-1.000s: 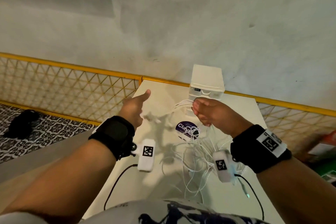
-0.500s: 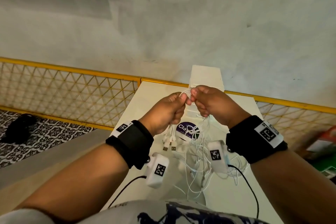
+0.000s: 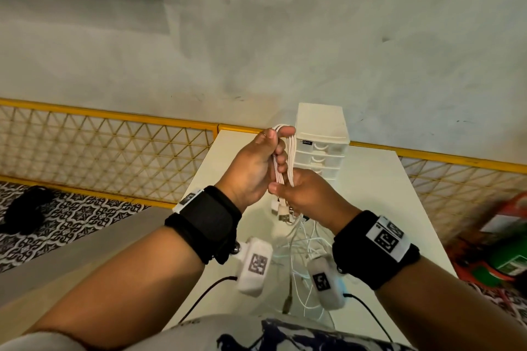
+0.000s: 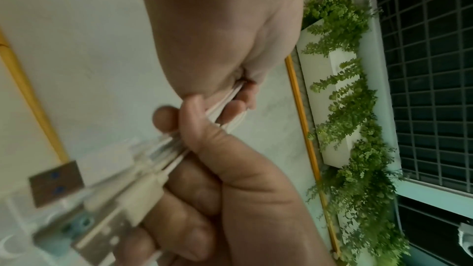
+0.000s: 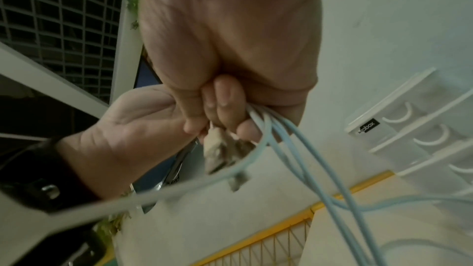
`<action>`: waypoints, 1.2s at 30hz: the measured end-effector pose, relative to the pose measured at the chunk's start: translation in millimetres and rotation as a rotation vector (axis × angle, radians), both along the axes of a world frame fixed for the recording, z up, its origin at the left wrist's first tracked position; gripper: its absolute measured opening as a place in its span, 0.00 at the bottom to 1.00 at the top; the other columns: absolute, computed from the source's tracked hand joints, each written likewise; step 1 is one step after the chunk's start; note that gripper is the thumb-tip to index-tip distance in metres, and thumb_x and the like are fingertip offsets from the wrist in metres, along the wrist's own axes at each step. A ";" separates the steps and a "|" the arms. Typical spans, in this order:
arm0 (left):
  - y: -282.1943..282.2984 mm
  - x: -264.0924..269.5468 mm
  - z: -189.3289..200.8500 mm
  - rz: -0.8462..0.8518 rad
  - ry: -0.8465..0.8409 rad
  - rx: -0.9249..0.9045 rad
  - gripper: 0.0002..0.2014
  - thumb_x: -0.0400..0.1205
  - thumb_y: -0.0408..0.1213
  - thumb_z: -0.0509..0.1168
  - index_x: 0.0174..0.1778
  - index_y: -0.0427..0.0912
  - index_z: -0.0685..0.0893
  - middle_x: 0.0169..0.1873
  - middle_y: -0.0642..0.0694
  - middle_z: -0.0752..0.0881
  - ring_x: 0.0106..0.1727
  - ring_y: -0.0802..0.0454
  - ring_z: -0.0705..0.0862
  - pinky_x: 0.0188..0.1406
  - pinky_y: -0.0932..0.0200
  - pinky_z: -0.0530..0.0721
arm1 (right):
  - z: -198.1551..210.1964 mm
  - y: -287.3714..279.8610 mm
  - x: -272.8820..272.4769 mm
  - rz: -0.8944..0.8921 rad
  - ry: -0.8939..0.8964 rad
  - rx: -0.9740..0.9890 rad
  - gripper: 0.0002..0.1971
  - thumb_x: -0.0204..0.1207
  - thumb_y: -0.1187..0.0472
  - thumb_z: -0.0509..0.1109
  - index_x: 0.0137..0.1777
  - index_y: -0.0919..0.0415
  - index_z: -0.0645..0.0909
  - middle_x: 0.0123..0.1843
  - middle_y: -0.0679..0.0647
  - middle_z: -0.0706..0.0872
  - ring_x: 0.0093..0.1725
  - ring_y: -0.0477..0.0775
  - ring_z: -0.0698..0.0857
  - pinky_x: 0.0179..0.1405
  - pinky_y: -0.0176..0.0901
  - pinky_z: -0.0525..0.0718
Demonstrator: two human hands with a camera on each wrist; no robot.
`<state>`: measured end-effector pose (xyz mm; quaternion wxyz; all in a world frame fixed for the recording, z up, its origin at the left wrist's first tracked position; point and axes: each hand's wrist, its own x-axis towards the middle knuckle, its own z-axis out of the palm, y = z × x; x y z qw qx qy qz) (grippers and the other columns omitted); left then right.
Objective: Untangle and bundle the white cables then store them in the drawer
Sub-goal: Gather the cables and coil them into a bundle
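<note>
Both hands hold a folded bundle of white cables [image 3: 282, 157] upright above the white table [image 3: 379, 196]. My left hand [image 3: 256, 165] grips the top loop, its forefinger hooked through it. My right hand [image 3: 302, 194] pinches the bundle's lower end, where several USB plugs [image 3: 281, 212] stick out. Loose cable strands [image 3: 302, 251] hang from the right hand to the table. In the left wrist view the plugs [image 4: 122, 193] lie against my right hand's curled fingers [image 4: 194, 199]. In the right wrist view strands [image 5: 294, 149] trail from the fist. The white mini drawer unit [image 3: 320, 142] stands behind, all drawers closed.
A yellow mesh fence [image 3: 108, 151] runs behind and left of the table, below a grey wall. A black object [image 3: 25, 208] lies on the patterned floor at the left. Red and green items [image 3: 502, 248] sit at the right. A drawer unit [image 5: 419, 128] shows in the right wrist view.
The left hand came in from the left and took the cable loop. Both hands rose, and the right hand slid down to the plug end, pulling the strands into a straight vertical bundle.
</note>
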<state>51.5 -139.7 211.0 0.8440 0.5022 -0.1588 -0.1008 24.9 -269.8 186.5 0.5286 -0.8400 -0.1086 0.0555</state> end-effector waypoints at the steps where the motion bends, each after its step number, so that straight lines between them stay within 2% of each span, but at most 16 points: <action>1: 1.5 0.8 -0.1 0.017 -0.026 0.040 0.15 0.86 0.46 0.55 0.54 0.42 0.83 0.33 0.52 0.73 0.35 0.57 0.72 0.37 0.64 0.75 | 1.3 -1.0 -0.1 -0.006 0.000 -0.035 0.09 0.77 0.54 0.71 0.36 0.53 0.82 0.21 0.44 0.81 0.24 0.41 0.78 0.36 0.43 0.77; 3: 1.9 2.8 0.0 0.093 -0.064 0.159 0.13 0.83 0.48 0.56 0.50 0.45 0.82 0.39 0.52 0.78 0.44 0.56 0.76 0.47 0.61 0.75 | 4.8 -1.2 -1.8 -0.006 0.013 -0.082 0.11 0.79 0.52 0.67 0.35 0.49 0.83 0.21 0.44 0.79 0.24 0.45 0.77 0.36 0.44 0.77; 5: 1.0 1.8 -0.1 0.102 -0.012 0.221 0.17 0.83 0.52 0.58 0.56 0.42 0.78 0.49 0.47 0.81 0.49 0.55 0.81 0.48 0.58 0.77 | 10.8 0.0 -1.6 0.019 0.054 -0.028 0.13 0.80 0.52 0.66 0.34 0.50 0.82 0.17 0.45 0.74 0.22 0.48 0.72 0.32 0.43 0.75; 7: -1.1 -2.4 -0.6 -0.019 0.084 0.232 0.26 0.81 0.54 0.59 0.66 0.38 0.71 0.56 0.42 0.84 0.43 0.58 0.87 0.32 0.63 0.77 | 17.3 0.6 -0.1 0.074 0.077 -0.001 0.13 0.81 0.56 0.65 0.34 0.53 0.81 0.19 0.48 0.70 0.21 0.49 0.69 0.28 0.42 0.72; 10: -2.6 -8.7 3.2 -0.133 0.105 0.185 0.15 0.85 0.42 0.57 0.64 0.39 0.68 0.54 0.34 0.86 0.32 0.56 0.88 0.18 0.69 0.76 | 22.4 -1.2 0.0 0.128 0.103 -0.017 0.12 0.82 0.58 0.63 0.36 0.57 0.80 0.22 0.53 0.68 0.21 0.49 0.68 0.26 0.41 0.72; 12: -0.2 -2.9 5.1 -0.038 0.112 0.089 0.11 0.85 0.37 0.62 0.58 0.37 0.72 0.51 0.33 0.87 0.44 0.49 0.90 0.25 0.65 0.82 | 19.7 -4.0 2.0 0.130 0.136 0.053 0.13 0.82 0.56 0.63 0.36 0.57 0.80 0.20 0.50 0.66 0.19 0.47 0.66 0.23 0.38 0.71; 15: 4.5 1.6 7.9 0.063 0.140 0.017 0.31 0.77 0.38 0.71 0.69 0.25 0.67 0.50 0.34 0.89 0.56 0.42 0.88 0.43 0.55 0.87 | 15.6 -7.0 4.1 0.140 0.166 0.144 0.14 0.83 0.56 0.62 0.37 0.58 0.79 0.18 0.46 0.64 0.19 0.48 0.64 0.21 0.36 0.69; 17: 6.3 2.8 7.4 0.006 0.119 0.038 0.24 0.78 0.40 0.70 0.64 0.30 0.71 0.48 0.37 0.90 0.58 0.41 0.87 0.48 0.54 0.87 | 14.1 -7.4 4.0 0.180 0.189 0.133 0.14 0.83 0.55 0.63 0.37 0.59 0.79 0.18 0.45 0.63 0.19 0.47 0.63 0.21 0.36 0.68; 19: 3.3 0.0 11.6 -0.079 0.074 0.084 0.14 0.82 0.44 0.62 0.57 0.39 0.78 0.38 0.43 0.90 0.54 0.43 0.89 0.42 0.53 0.87 | 13.2 -5.7 3.5 0.205 0.219 0.123 0.14 0.82 0.55 0.64 0.37 0.59 0.79 0.19 0.45 0.63 0.19 0.46 0.63 0.22 0.36 0.68; 21: -2.7 -4.0 20.0 -0.071 0.062 0.082 0.16 0.85 0.48 0.56 0.52 0.39 0.81 0.25 0.48 0.81 0.41 0.46 0.89 0.35 0.54 0.85 | 14.1 -3.0 3.3 0.188 0.200 0.106 0.12 0.81 0.56 0.65 0.37 0.58 0.80 0.20 0.47 0.65 0.20 0.46 0.64 0.24 0.39 0.68; 24: -5.1 2.1 30.7 0.107 0.069 0.010 0.19 0.87 0.52 0.52 0.38 0.42 0.76 0.20 0.52 0.67 0.19 0.56 0.71 0.24 0.60 0.79 | 17.5 -0.3 1.7 0.183 0.084 0.122 0.04 0.80 0.59 0.67 0.49 0.59 0.78 0.22 0.44 0.74 0.20 0.42 0.68 0.26 0.37 0.70; 26: 2.5 8.2 39.8 0.168 0.080 -0.078 0.20 0.87 0.53 0.50 0.36 0.44 0.72 0.20 0.53 0.65 0.18 0.58 0.62 0.16 0.65 0.67 | 11.0 -4.7 3.2 0.160 0.066 0.137 0.13 0.79 0.61 0.69 0.60 0.62 0.74 0.28 0.44 0.80 0.21 0.41 0.72 0.25 0.36 0.72; 29: 22.7 19.1 54.9 0.270 0.084 -0.175 0.21 0.87 0.55 0.49 0.33 0.46 0.71 0.19 0.54 0.64 0.17 0.59 0.57 0.13 0.65 0.58 | -11.2 -20.4 5.6 0.052 0.029 -0.102 0.10 0.77 0.57 0.70 0.56 0.56 0.77 0.33 0.44 0.79 0.24 0.40 0.78 0.28 0.34 0.77; 33: 60.0 32.1 79.9 0.399 0.062 -0.273 0.22 0.86 0.56 0.50 0.32 0.47 0.71 0.19 0.54 0.62 0.19 0.58 0.55 0.14 0.64 0.55 | -72.1 -67.1 10.1 -0.018 0.038 -0.502 0.08 0.80 0.49 0.65 0.45 0.53 0.75 0.40 0.43 0.82 0.42 0.46 0.82 0.49 0.42 0.76; 34: 67.2 33.7 83.6 0.414 0.063 -0.285 0.22 0.86 0.57 0.50 0.32 0.47 0.71 0.19 0.54 0.62 0.19 0.58 0.55 0.14 0.64 0.55 | -84.4 -78.7 10.5 -0.030 0.099 -0.624 0.09 0.77 0.47 0.67 0.48 0.52 0.75 0.46 0.46 0.84 0.49 0.51 0.84 0.54 0.45 0.77; 36: 73.9 34.8 83.8 0.426 0.075 -0.271 0.22 0.86 0.57 0.50 0.32 0.47 0.71 0.19 0.54 0.62 0.19 0.58 0.54 0.14 0.64 0.55 | -95.7 -92.4 13.4 -0.007 0.250 -0.746 0.27 0.67 0.43 0.75 0.63 0.52 0.73 0.63 0.52 0.83 0.61 0.56 0.82 0.63 0.51 0.77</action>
